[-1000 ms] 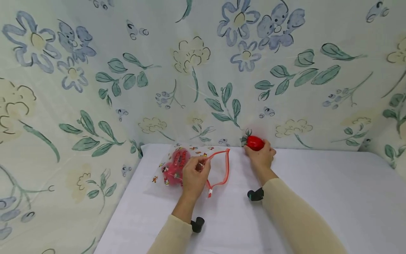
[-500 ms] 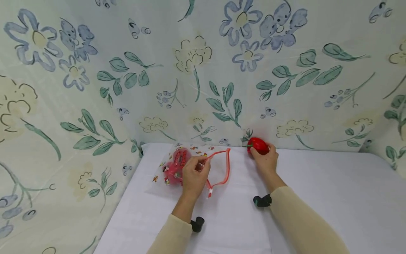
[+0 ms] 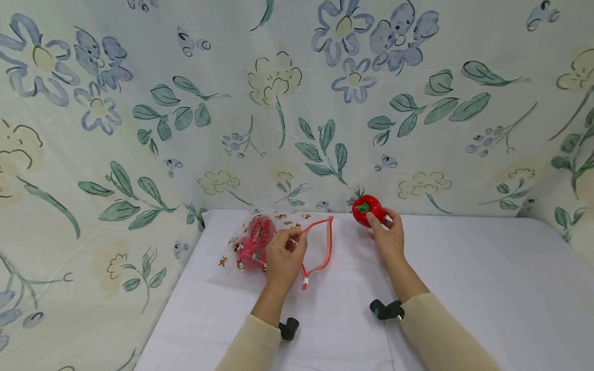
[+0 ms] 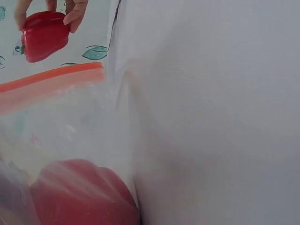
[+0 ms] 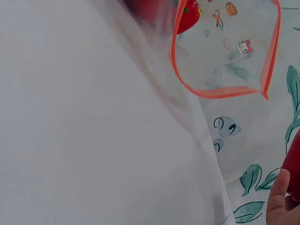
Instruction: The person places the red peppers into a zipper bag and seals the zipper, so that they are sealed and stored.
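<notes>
Fingertips of the right hand (image 3: 389,236) pinch a red pepper (image 3: 366,208) from below and behind, thumb on its near side, the other fingers curled round its right side. The pepper is lifted just off the white table (image 3: 464,288), close to the flowered cloth (image 3: 278,103) that hangs behind it; its green stem points left. In the left wrist view the same pepper (image 4: 43,36) shows at the top left with 2 fingertips (image 4: 75,14) on it.

The left hand (image 3: 284,257) lies left of the right one, well apart from it. Its fingers are curled and pinch the orange-red rim of a clear bag (image 3: 320,242), holding the mouth open toward the pepper. The bag (image 5: 225,51) lies flat on the table, printed with small cartoon figures, and its open rim forms a loop just right of the left fingers. Inside the bag, just left of those fingers, sits another red thing (image 3: 254,242); what it is I cannot tell. The left wrist view shows it blurred behind the plastic (image 4: 79,192).

Both sleeves are cream. A black camera mount (image 3: 289,328) sits at each wrist.
</notes>
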`<state>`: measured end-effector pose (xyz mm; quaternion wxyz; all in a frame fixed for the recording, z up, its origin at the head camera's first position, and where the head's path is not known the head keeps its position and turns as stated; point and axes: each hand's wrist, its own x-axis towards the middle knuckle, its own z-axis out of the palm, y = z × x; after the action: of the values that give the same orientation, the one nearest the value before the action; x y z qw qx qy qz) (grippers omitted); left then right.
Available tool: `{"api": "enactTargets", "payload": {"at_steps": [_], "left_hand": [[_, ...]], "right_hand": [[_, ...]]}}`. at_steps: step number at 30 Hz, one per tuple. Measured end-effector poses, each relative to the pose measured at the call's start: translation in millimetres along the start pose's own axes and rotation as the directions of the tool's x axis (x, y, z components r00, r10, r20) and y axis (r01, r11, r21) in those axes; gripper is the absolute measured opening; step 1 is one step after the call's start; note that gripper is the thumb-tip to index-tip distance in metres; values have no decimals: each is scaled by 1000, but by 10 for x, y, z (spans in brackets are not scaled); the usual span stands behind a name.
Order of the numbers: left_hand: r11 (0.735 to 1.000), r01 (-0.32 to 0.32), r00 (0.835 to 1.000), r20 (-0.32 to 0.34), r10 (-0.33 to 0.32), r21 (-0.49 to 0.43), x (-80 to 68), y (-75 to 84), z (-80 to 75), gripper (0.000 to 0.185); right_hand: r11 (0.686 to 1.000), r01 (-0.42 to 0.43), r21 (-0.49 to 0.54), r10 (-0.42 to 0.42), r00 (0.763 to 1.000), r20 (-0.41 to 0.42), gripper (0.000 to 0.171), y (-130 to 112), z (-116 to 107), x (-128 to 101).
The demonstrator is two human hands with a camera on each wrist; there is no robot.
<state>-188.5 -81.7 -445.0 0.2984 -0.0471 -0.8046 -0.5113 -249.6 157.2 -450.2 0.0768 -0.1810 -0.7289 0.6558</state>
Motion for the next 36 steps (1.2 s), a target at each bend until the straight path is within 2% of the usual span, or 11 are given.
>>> {"api": "enactTargets", "payload": {"at_steps": [5,9,11,14,17,21,24,26,30,33,36], "left_hand": [[1000,0,1000,-9,0,-2,-12,3,5,7],[1000,-13,1000,-22,13,3,-14,-3,6,7],[1000,-21,999,-26,22,9,-16,-4,9,6],[1000,-23,999,-24,23,15,-19,-6,15,6],[1000,-19,1000,-19,19,18,-27,-2,19,6],[1000,-10,1000,-9,10,26,-43,12,20,5],[999,5,1000,-1,-4,37,-55,21,19,6],[999,19,1000,6,-19,43,-61,28,15,7],[999,26,1000,9,-27,44,-69,35,9,8],[999,9,1000,2,-9,42,-66,34,6,9],[999,-16,1000,-7,16,35,-67,29,6,8]], "right_hand": [[990,-25,139,18,999,45,76,-78,18,-210],[983,-41,178,33,998,50,79,-86,53,-341],[985,-55,165,44,997,65,80,-66,72,-395],[991,-72,110,59,992,113,79,-3,87,-450],[997,-76,-18,78,976,203,77,81,88,-479],[985,-13,-173,71,939,335,70,164,101,-516],[973,49,-227,45,918,394,68,190,137,-553],[967,63,-248,41,918,394,69,192,180,-578],[973,22,-228,59,938,342,71,167,299,-631],[978,-3,-207,67,950,304,69,125,415,-677],[985,3,-172,53,946,319,68,79,535,-738]]}}
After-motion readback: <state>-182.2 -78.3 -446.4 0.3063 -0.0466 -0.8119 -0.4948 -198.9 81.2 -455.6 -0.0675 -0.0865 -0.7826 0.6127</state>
